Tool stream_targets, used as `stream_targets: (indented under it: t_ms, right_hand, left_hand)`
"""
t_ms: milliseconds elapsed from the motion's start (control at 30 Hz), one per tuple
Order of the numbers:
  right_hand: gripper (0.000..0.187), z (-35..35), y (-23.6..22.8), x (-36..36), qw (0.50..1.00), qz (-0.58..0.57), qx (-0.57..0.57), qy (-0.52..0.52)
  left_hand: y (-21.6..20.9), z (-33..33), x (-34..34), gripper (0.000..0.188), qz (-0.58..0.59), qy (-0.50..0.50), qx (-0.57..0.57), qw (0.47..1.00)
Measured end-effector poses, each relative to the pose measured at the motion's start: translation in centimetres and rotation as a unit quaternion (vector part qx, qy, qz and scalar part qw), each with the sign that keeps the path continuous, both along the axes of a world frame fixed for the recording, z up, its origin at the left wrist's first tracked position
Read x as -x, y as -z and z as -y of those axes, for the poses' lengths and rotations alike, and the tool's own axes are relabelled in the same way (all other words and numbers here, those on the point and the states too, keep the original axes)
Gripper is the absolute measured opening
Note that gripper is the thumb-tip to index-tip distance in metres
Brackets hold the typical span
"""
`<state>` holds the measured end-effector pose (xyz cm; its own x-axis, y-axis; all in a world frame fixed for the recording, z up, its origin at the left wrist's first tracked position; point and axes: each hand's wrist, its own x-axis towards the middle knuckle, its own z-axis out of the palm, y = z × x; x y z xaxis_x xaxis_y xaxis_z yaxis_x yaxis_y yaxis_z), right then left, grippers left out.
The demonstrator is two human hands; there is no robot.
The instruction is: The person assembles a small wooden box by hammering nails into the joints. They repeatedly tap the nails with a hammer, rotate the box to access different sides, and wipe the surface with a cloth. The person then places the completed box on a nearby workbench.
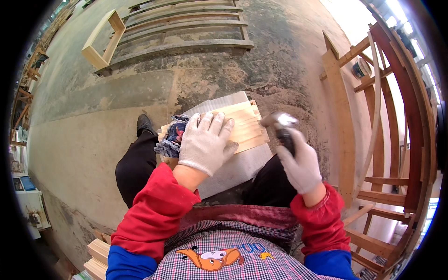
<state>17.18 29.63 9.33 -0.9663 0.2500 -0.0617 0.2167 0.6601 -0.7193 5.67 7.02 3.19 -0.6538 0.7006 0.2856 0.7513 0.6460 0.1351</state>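
Across my lap lies a pale wooden piece (242, 122) with finger joints cut along its right end. A white foam sheet (233, 172) is spread under it. Gloved in white, my left hand (205, 142) rests flat on the wood with its fingers stretched out. Tucked beside that hand is a bunched dark blue patterned cloth (172, 137). My right hand (298, 161), also gloved, grips a hammer (285, 135) by its dark handle. The hammer's metal head is blurred by motion, just right of the jointed end; whether it touches the wood I cannot tell.
Ahead on the concrete floor lies a slatted wooden pallet (186, 45), with an open wooden frame (105, 42) standing at its left corner. A tall wooden rack (387, 116) runs along my right. Stacked wooden boards (97, 259) sit at my lower left.
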Motion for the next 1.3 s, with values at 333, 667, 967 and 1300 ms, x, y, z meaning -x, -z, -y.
stream_targets:
  t_ms: [333, 667, 967, 1300]
  right_hand:
    - [0.032, -0.5, 2.0, 4.1, 0.999, 0.014, -0.043, -0.004]
    - [0.034, 0.6, 2.2, 2.8, 0.996, -0.073, -0.035, 0.025]
    - [0.031, 2.6, 3.2, -4.7, 0.823, 0.038, 0.554, 0.124]
    - [0.029, 7.9, 16.2, -0.5, 0.514, 0.192, 0.794, 0.262]
  left_hand:
    - [0.4, 0.2, 0.0, 0.052, -0.001, 0.007, -0.026, 1.0]
    - [0.4, 0.4, -0.2, 0.048, -0.009, 0.007, -0.042, 0.999]
    - [0.0, 0.4, -0.2, 0.042, -0.008, 0.001, -0.043, 0.999]
    - [-0.3, 0.1, -0.4, 0.04, -0.011, -0.006, -0.034, 0.999]
